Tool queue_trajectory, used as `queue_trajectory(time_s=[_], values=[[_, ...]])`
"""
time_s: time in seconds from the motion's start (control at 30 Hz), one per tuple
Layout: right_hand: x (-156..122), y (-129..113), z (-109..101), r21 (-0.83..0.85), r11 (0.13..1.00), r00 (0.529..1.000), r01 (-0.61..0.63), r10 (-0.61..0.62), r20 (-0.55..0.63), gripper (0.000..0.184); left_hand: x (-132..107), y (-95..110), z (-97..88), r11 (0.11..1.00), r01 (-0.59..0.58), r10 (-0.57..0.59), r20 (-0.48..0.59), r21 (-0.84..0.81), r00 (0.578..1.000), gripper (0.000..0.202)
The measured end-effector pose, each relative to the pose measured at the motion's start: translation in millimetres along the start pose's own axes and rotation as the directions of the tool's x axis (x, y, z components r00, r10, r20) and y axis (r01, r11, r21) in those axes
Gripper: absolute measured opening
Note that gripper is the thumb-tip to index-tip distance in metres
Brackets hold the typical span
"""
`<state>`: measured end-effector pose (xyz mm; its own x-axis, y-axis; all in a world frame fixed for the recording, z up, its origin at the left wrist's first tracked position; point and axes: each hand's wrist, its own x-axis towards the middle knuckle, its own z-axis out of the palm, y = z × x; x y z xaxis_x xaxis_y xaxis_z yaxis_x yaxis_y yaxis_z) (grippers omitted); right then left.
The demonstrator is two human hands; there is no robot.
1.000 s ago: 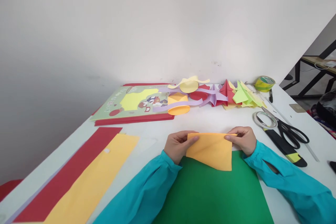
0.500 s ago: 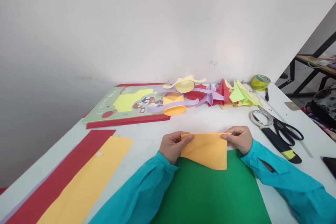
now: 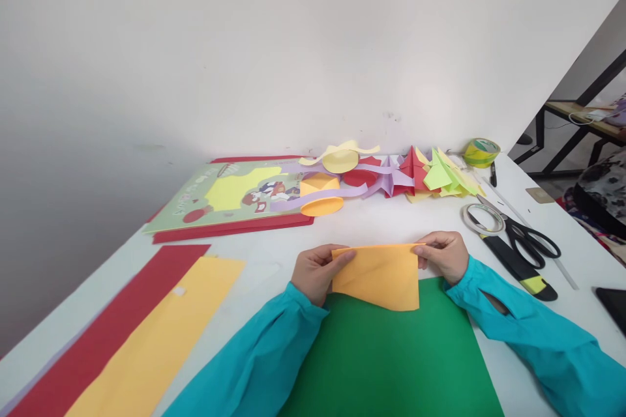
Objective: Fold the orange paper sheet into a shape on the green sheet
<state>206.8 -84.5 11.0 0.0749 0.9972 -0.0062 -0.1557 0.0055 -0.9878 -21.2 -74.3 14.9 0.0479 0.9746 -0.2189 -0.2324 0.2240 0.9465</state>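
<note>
A folded orange paper (image 3: pixel 379 275) is held up between both hands just above the far edge of a green sheet (image 3: pixel 391 358) on the white table (image 3: pixel 391 225). My left hand (image 3: pixel 315 272) pinches its upper left corner, fingers closed on it. At the upper right corner my right hand (image 3: pixel 444 254) pinches the paper too. Both arms wear teal sleeves.
Red (image 3: pixel 107 339) and yellow (image 3: pixel 156 345) paper strips lie at the left. A picture book (image 3: pixel 229 192) lies further back. Folded paper shapes (image 3: pixel 391 172) line the wall. Tape rolls (image 3: pixel 482 151), scissors (image 3: pixel 531 238) and a black-yellow knife (image 3: pixel 518 267) lie at the right.
The orange paper and both hands stay together in the same grip. The view has drifted slightly, so everything sits a little further left and higher in the frame.
</note>
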Motion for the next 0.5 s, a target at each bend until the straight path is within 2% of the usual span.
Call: queue_trajectory(time_s=[0.5], values=[[0.6, 2.6, -1.4, -0.001, 1.0, 1.0, 0.002, -0.002, -0.002, 0.029, 1.0, -1.3, 0.1, 0.999, -0.005, 0.004, -0.023, -0.037, 1.0, 0.036]])
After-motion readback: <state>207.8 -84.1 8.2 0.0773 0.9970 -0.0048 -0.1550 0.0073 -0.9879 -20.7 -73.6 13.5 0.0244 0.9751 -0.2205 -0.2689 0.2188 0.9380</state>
